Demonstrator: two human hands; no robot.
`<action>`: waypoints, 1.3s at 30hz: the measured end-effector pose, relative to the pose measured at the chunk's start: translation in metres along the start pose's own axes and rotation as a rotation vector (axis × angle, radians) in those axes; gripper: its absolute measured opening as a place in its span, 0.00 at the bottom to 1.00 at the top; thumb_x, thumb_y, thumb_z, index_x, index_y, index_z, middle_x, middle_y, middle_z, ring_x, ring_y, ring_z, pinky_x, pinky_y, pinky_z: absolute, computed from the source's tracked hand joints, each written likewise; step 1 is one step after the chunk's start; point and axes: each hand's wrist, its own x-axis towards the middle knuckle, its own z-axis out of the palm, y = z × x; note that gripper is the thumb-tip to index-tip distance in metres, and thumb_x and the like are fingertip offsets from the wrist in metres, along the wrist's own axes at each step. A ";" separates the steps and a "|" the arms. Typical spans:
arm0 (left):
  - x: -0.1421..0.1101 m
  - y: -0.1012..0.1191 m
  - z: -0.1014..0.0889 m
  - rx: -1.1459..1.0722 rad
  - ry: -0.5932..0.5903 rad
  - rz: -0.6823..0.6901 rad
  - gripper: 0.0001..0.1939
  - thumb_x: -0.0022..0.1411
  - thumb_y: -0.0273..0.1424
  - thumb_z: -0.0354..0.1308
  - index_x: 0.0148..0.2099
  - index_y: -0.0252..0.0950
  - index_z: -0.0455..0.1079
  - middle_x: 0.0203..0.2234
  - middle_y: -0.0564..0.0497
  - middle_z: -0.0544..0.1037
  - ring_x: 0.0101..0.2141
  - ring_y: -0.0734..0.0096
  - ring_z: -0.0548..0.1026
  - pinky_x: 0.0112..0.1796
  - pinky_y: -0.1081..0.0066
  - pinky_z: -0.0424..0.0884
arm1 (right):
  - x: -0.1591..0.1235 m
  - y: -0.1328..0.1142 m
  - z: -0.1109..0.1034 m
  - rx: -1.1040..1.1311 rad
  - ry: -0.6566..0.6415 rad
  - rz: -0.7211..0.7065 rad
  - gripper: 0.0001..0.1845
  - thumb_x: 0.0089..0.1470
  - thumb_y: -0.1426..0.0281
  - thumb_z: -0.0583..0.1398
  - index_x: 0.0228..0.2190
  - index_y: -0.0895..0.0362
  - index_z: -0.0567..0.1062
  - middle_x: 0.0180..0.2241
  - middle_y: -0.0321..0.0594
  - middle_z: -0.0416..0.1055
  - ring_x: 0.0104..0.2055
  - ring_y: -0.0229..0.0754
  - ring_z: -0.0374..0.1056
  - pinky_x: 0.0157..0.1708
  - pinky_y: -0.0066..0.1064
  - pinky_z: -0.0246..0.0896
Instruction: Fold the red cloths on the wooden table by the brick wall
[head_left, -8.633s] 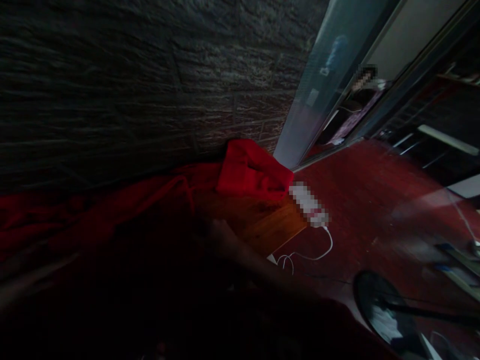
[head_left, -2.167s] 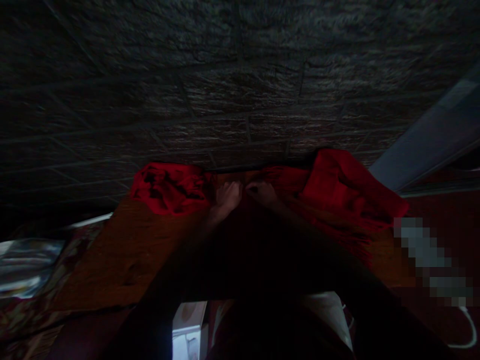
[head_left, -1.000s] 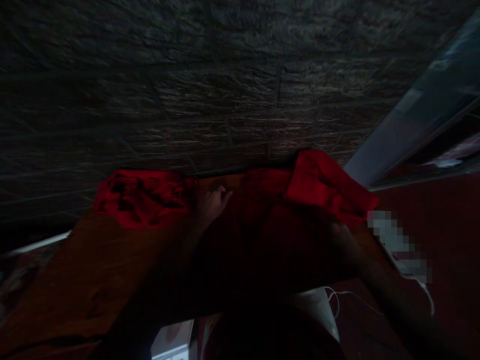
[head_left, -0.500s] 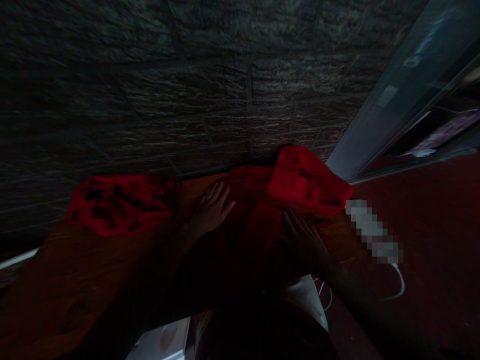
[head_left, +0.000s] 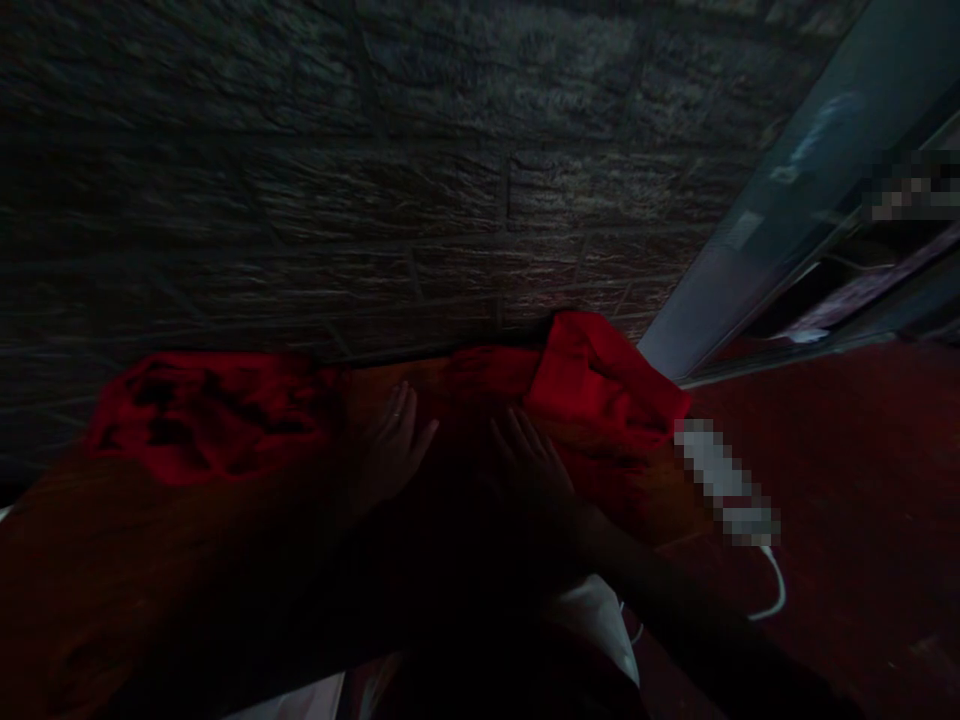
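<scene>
Dim light makes the middle of the wooden table hard to read. My left hand [head_left: 394,445] lies flat with its fingers stretched out, a ring on one finger, at the left side of a dark red cloth [head_left: 491,372]. Also flat, with fingers extended, my right hand [head_left: 536,455] rests on the shadowed cloth. Just beyond its fingertips sits a brighter folded red cloth [head_left: 600,375]. Left of my left hand is a crumpled heap of red fabric [head_left: 225,415]. Deep shadow hides how far the middle cloth reaches.
The wooden table [head_left: 60,540] stands against a rough block wall [head_left: 450,200]. Near its right end are a pixelated white object [head_left: 724,480] and a white cord [head_left: 780,585]. A pale door frame [head_left: 720,250] rises at right above the red floor [head_left: 847,480].
My right hand has slid left over the cloth, closer to my left hand and farther from the table's right end. The view has shifted slightly, and the middle looks darker.
</scene>
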 end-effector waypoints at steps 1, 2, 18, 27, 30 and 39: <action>-0.005 -0.002 0.002 0.021 0.011 0.002 0.37 0.70 0.47 0.37 0.69 0.22 0.51 0.67 0.32 0.53 0.67 0.49 0.51 0.64 0.49 0.52 | 0.003 0.000 0.008 -0.009 -0.011 0.018 0.39 0.64 0.51 0.52 0.65 0.64 0.56 0.68 0.58 0.46 0.70 0.59 0.42 0.64 0.52 0.49; -0.009 -0.004 0.005 0.040 0.019 0.009 0.37 0.70 0.47 0.37 0.69 0.22 0.51 0.67 0.31 0.54 0.67 0.47 0.50 0.64 0.47 0.52 | 0.005 0.001 0.015 -0.019 -0.019 0.032 0.40 0.63 0.51 0.52 0.66 0.65 0.56 0.68 0.59 0.46 0.70 0.59 0.42 0.64 0.53 0.49; -0.017 0.001 -0.004 0.094 -0.039 0.049 0.38 0.70 0.49 0.38 0.71 0.28 0.47 0.69 0.36 0.50 0.68 0.50 0.46 0.65 0.48 0.46 | 0.001 0.007 0.010 -0.009 -0.048 0.029 0.40 0.64 0.51 0.50 0.67 0.64 0.53 0.69 0.58 0.43 0.71 0.56 0.39 0.64 0.53 0.48; -0.046 -0.020 -0.022 0.045 -0.158 0.013 0.36 0.71 0.47 0.36 0.71 0.27 0.48 0.70 0.34 0.45 0.69 0.51 0.44 0.65 0.48 0.44 | -0.010 0.024 0.022 -0.049 -0.015 -0.024 0.39 0.65 0.51 0.48 0.66 0.66 0.53 0.68 0.58 0.45 0.71 0.55 0.39 0.66 0.51 0.42; -0.050 -0.022 -0.020 0.010 -0.140 -0.035 0.36 0.71 0.49 0.38 0.70 0.28 0.50 0.70 0.34 0.42 0.69 0.50 0.45 0.65 0.50 0.47 | -0.010 0.025 0.024 -0.075 -0.018 -0.047 0.39 0.65 0.51 0.47 0.67 0.65 0.52 0.69 0.57 0.45 0.71 0.55 0.38 0.65 0.52 0.44; -0.039 -0.028 -0.041 -0.115 -0.105 -0.169 0.27 0.71 0.44 0.41 0.63 0.34 0.64 0.63 0.43 0.65 0.63 0.59 0.61 0.63 0.58 0.57 | -0.012 0.027 0.023 -0.094 -0.037 -0.049 0.40 0.65 0.51 0.46 0.67 0.65 0.50 0.68 0.58 0.45 0.70 0.58 0.41 0.64 0.53 0.46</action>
